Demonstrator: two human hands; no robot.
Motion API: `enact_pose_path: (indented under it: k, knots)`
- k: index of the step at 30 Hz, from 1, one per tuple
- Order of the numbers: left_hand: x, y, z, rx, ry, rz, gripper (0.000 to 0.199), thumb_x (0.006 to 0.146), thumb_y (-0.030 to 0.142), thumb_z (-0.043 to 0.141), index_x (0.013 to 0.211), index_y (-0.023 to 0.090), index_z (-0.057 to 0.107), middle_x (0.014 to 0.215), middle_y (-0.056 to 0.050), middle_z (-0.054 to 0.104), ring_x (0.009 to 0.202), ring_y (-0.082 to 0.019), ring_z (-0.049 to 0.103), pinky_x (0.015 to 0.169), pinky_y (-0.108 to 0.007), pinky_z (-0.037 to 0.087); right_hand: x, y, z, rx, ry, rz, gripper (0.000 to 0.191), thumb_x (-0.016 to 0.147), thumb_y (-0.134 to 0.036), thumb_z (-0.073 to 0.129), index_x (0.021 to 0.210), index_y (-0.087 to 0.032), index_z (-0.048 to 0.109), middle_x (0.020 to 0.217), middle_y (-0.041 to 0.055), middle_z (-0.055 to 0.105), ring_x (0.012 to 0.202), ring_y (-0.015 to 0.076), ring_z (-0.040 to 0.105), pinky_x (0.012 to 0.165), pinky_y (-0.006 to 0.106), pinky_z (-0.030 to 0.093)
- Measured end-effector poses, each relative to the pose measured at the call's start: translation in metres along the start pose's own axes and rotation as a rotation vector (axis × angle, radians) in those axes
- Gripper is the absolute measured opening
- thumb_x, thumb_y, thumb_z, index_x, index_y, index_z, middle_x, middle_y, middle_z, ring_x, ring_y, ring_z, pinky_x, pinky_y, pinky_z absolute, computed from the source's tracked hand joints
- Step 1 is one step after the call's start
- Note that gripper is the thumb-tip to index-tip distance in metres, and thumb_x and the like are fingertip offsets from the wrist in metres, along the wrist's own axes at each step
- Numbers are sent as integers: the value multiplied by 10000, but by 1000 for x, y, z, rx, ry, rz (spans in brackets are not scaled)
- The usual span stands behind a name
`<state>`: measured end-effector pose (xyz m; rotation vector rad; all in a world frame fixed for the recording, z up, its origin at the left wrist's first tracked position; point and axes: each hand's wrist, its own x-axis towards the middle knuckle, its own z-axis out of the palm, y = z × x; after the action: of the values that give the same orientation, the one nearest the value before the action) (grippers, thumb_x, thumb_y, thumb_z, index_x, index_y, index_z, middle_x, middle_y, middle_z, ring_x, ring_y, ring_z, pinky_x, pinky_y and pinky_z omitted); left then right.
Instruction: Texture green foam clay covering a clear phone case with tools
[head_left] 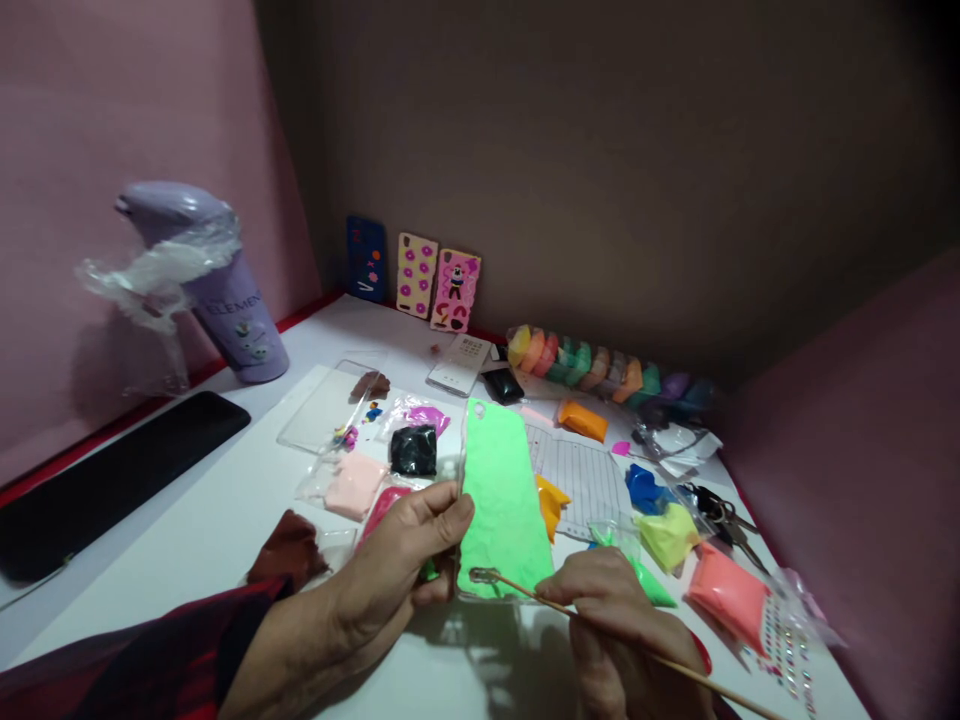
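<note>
My left hand [390, 545] grips a phone case [501, 490] by its left edge, thumb on the front. A layer of bright green clay covers the case, with a small hole near its top left corner. My right hand [626, 620] is closed around a thin wooden stick [694, 675]. The stick's far end rests at the lower left of the green layer, by a small oval opening. Left of the case lie packets of black clay [413, 451] and pale pink clay [355, 485]. A brown clay packet [289, 552] is near my left wrist.
Behind stand several decorated phone cases [416, 275] against the wall. A purple tumbler [240, 300] and a long black object [120, 480] are at left. Clay packets [600, 365], lined paper [581, 475], keys [724, 515] and a coral packet [727, 595] lie rightward.
</note>
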<state>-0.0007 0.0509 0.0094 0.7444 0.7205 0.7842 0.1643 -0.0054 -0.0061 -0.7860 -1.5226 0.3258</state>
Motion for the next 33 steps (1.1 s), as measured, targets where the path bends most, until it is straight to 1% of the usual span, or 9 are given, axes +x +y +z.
enact_pose_path:
  k: [3,6,10,14,17,20,23,31,33]
  knots:
    - [0,0,1,1,33,-19,306,789,444,644,785,142,595,598,36,433,463,-41,299,376,-179,113,1,0,-2,-18,6,-17,229,849,-22,465,981,-187,554,776,45,657,683,188,603,611,386,478]
    - [0,-2,2,-4,58,-3,287,792,421,647,786,138,597,590,35,440,454,-42,314,365,-178,112,4,0,-2,-56,-70,-21,210,847,-35,471,942,-203,554,743,36,667,648,180,601,594,372,479]
    - [1,-2,2,-13,57,5,261,802,390,643,758,144,566,583,37,439,449,-41,310,358,-171,117,2,0,1,-21,18,-19,230,843,-23,464,964,-198,549,759,34,661,661,182,596,605,376,469]
    - [0,-1,3,-3,57,2,247,825,374,618,762,145,553,594,32,441,453,-42,297,362,-175,109,-2,1,2,7,48,-18,264,825,0,470,1000,-177,559,811,47,654,709,189,596,632,383,461]
    - [-1,0,4,-1,77,-19,234,830,367,614,776,145,562,605,30,445,462,-40,302,374,-169,116,-2,2,0,6,17,-30,256,831,-9,470,1008,-166,565,820,57,651,734,196,603,646,389,462]
    - [-1,0,4,-6,100,-32,243,812,374,637,782,139,583,600,34,440,461,-36,312,379,-161,128,1,1,-1,-23,-20,-43,185,862,-60,476,980,-173,564,783,53,660,704,190,610,626,378,471]
    - [0,0,3,-13,94,-20,255,796,381,653,771,136,588,583,38,436,445,-33,308,371,-164,120,2,0,0,-49,2,-43,139,881,-101,478,952,-192,556,748,41,664,665,181,610,608,368,474]
    - [-1,0,3,-6,92,-10,256,804,389,641,760,149,563,596,36,441,460,-39,323,383,-168,118,-4,3,-2,-38,16,-10,226,853,-56,465,1006,-201,548,800,43,659,709,187,617,635,379,477]
    - [-1,0,3,-4,85,2,250,806,383,640,764,149,563,592,41,425,457,-39,306,381,-173,113,-4,4,-3,-49,-11,-20,244,838,-51,476,1015,-201,554,816,45,658,732,193,619,645,381,474]
